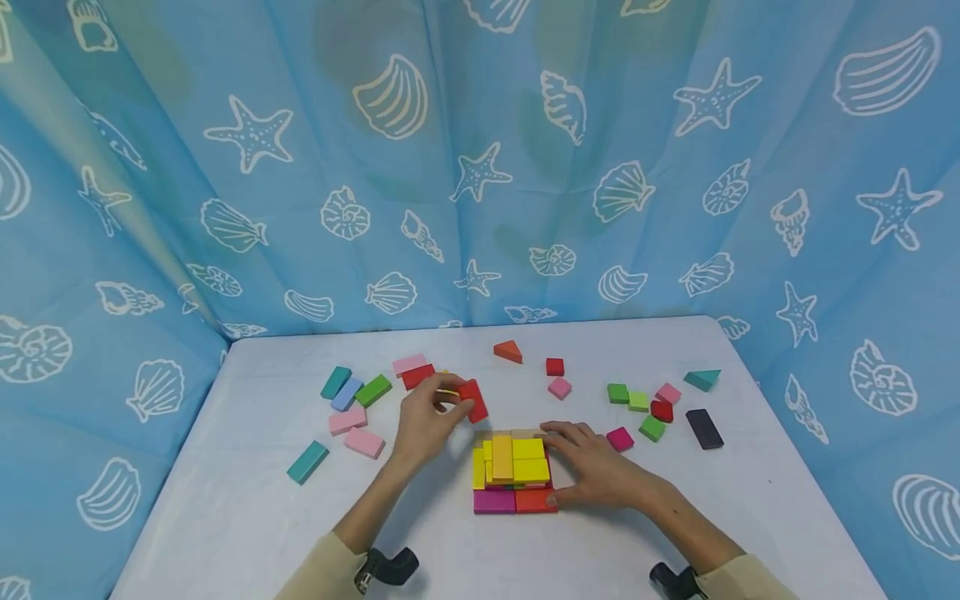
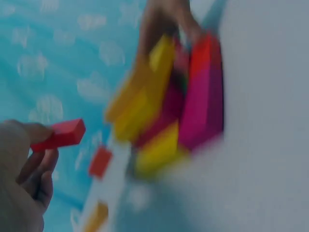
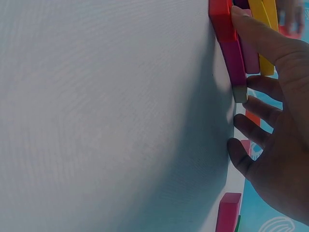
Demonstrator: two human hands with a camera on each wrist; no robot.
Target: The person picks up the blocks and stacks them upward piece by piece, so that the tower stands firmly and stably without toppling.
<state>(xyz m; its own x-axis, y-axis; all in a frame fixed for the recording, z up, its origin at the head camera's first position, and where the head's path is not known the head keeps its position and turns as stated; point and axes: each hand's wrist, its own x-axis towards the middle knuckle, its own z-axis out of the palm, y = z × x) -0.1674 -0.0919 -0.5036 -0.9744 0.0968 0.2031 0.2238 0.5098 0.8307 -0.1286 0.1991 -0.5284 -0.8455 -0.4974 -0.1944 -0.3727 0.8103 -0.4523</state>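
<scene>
In the head view my left hand [image 1: 423,423] pinches a red block [image 1: 473,401] between thumb and fingers, raised just behind and left of a block stack. The left wrist view shows that red block [image 2: 67,134] apart from the stack. Yellow blocks [image 1: 528,471] and an orange-yellow block [image 1: 502,458] lie on top of the stack; a purple block [image 1: 493,502] and a red-orange block [image 1: 534,501] form its front bottom edge. My right hand [image 1: 600,471] rests along the stack's right side, fingers spread, its thumb touching the red-orange block [image 3: 222,21].
Loose pink, green, blue and teal blocks [image 1: 307,462] lie on the left of the white table [image 1: 225,517]. Small cubes [image 1: 652,428], a teal triangle [image 1: 702,380] and a black phone-like object [image 1: 704,429] lie right. An orange triangle [image 1: 508,352] sits at the back, before a blue curtain [image 1: 465,233].
</scene>
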